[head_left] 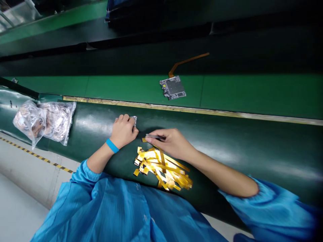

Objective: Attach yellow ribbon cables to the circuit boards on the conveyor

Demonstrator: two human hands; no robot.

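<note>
My left hand point(124, 130) is closed over a small circuit board point(134, 119) on the dark green work mat. Only the board's far right edge shows past the fingers. My right hand point(173, 143) pinches a slim grey tool point(156, 136), which looks like tweezers, between thumb and fingers. By the thumb tip, the end of a golden flex cable point(144, 139) sticks out toward the left hand, apparently pinched too. Just below both hands lies a loose pile of golden flex cables point(164, 168), with connector ends mostly on the left.
Beyond a worn ledge point(151, 106), another circuit board point(174, 88) lies on the green conveyor belt point(252, 94), its flex cable point(189, 61) stretching away. Two clear plastic bags point(59, 122) of parts rest on the left. Higher at the back is a dark blue object point(118, 10).
</note>
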